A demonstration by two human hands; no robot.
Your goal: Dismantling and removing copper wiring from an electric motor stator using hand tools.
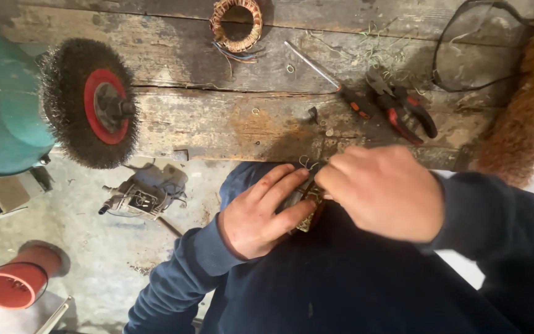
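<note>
No package or label shows; the nearest to one is an orange-red tub (12, 283) on the floor, far below the table's (217, 124) left end.

On the table, a copper wire coil (236, 23) lies at the far edge. A screwdriver (329, 77) with a black and orange handle lies slantwise near the middle, its handle just beside red and black pliers (406, 111). A black cable (465, 59) loops toward the right end, next to a brown bristly mass (526, 105). At the left end a green grinder (1, 105) carries a wire brush wheel (88, 102) with a red hub, overhanging the near edge. A grey motor part (146, 192) lies on the floor below.

Both hands meet just off the table's near edge, over the person's dark blue lap. The left hand (261, 216) lies palm down, fingers pressed together around a small metal part (309, 207) with wire ends, mostly hidden. The right hand (381, 192) curls over from the right, its fingertips pinching at the top of that part; what exactly it pinches cannot be told.
</note>
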